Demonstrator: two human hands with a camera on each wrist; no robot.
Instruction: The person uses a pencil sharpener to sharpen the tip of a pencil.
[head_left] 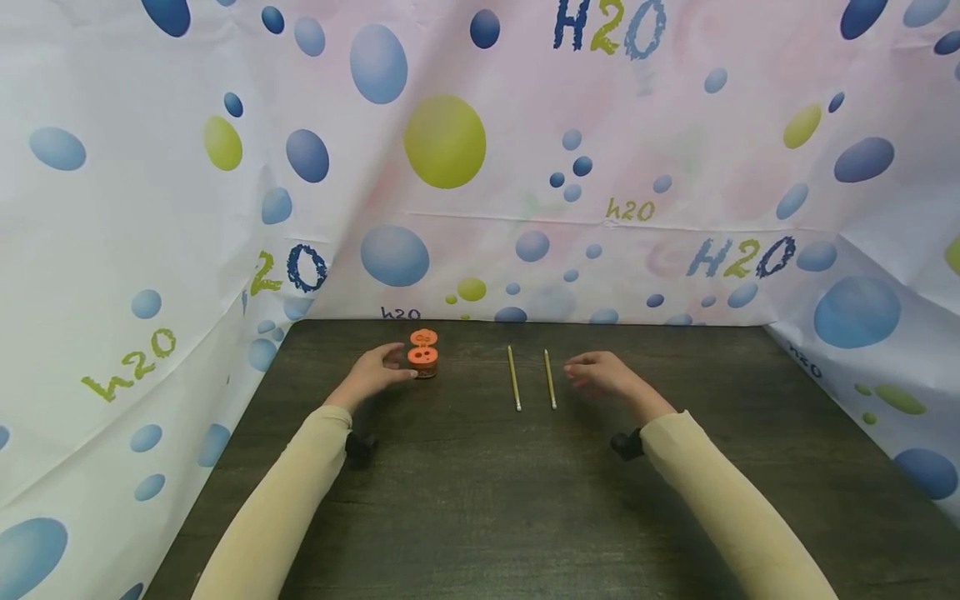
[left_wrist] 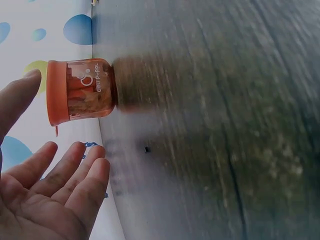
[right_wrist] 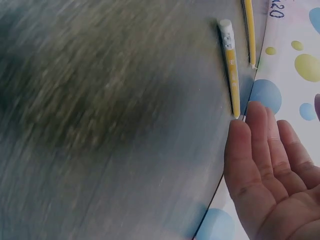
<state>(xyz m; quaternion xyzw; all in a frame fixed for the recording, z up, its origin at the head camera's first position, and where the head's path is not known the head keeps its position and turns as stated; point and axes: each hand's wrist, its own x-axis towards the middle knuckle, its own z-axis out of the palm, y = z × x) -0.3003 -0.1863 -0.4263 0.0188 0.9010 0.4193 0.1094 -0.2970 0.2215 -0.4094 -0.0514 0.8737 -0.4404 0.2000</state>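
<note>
An orange pencil sharpener [head_left: 423, 358] with a see-through tub stands upright on the dark table, its flip lid raised at the back. Shavings show through the tub of the sharpener [left_wrist: 90, 90] in the left wrist view. My left hand [head_left: 377, 369] is spread beside it, thumb close to the front and fingers behind, holding nothing. Two yellow pencils [head_left: 513, 379] [head_left: 550, 379] lie side by side, white erasers toward me. Just right of the nearer pencil [right_wrist: 231, 70], my right hand [head_left: 602, 373] hovers with relaxed fingers and an empty palm.
The dark wooden table [head_left: 495, 500] ends at the back against a white sheet [head_left: 525, 192] printed with blue and green dots and lettering. The same sheet hangs on both sides. Dark wrist cameras [head_left: 361, 450] [head_left: 627, 444] sit under the sleeves.
</note>
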